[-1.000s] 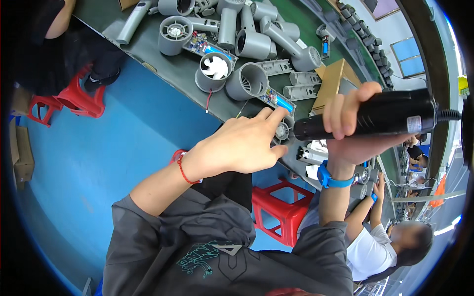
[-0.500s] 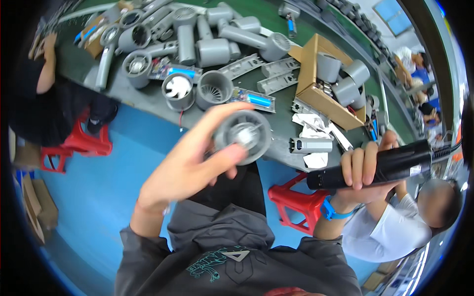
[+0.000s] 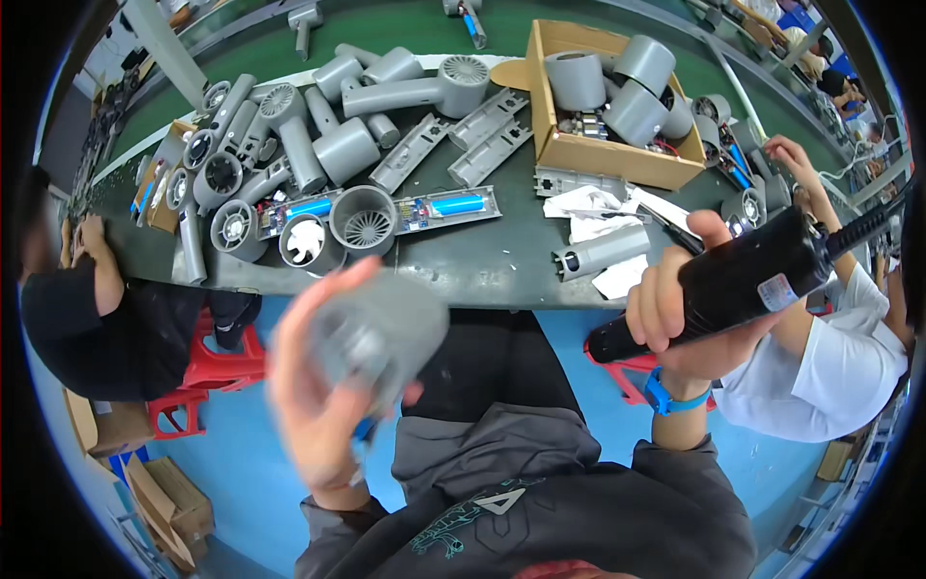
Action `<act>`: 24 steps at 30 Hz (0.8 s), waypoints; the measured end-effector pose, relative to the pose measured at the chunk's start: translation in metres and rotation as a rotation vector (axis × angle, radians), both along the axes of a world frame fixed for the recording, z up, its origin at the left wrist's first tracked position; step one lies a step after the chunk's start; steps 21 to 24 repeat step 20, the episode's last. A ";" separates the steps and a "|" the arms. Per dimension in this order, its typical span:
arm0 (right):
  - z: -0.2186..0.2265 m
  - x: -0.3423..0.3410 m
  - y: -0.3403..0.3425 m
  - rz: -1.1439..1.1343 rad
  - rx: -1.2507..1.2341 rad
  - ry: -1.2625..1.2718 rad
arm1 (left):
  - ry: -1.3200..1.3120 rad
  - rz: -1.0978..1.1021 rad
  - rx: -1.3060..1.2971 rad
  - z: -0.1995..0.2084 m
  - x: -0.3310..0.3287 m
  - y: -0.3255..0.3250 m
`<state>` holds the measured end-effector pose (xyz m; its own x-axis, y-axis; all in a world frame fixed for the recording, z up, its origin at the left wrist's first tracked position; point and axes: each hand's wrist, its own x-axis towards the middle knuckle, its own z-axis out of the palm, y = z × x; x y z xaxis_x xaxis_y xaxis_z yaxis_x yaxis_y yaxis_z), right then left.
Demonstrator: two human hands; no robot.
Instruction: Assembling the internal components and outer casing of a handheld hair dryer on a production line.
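My left hand (image 3: 313, 410) is wrapped around a grey cylindrical fan housing (image 3: 400, 323), held in the air just off the table's near edge. Motion blurs it, so the details inside are unclear. In my right hand (image 3: 666, 299) lies a black corded electric screwdriver (image 3: 748, 280), tilted with its cord end up to the right. Beyond my left hand, a grey housing with a white fan wheel (image 3: 307, 243) stands beside an open grey housing (image 3: 365, 224). Next to these lies a handle half with a blue battery (image 3: 455, 205) and a circuit board.
Grey fan bodies (image 3: 347, 150) are heaped on the dark green table (image 3: 482, 265). A cardboard box (image 3: 617, 159) holds grey housings. Near it lie white paper (image 3: 588, 203) and a grey handle shell (image 3: 603, 253). People sit left and right; red stools (image 3: 227, 357) stand below.
My left hand has drawn toward me and left, turning the housing from its open face to its side. The screwdriver in my right hand tilts more steeply. The whole view has shifted.
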<state>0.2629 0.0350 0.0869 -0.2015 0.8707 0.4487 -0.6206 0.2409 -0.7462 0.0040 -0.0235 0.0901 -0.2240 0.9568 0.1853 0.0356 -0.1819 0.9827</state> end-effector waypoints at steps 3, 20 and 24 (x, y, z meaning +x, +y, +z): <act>-0.004 -0.009 0.004 -0.019 -0.091 0.114 | -0.149 -0.163 -0.211 -0.017 0.008 0.027; 0.043 -0.094 0.096 0.507 0.362 -0.205 | 0.543 -0.264 -0.212 -0.036 0.008 0.054; 0.043 -0.094 0.096 0.507 0.362 -0.205 | 0.543 -0.264 -0.212 -0.036 0.008 0.054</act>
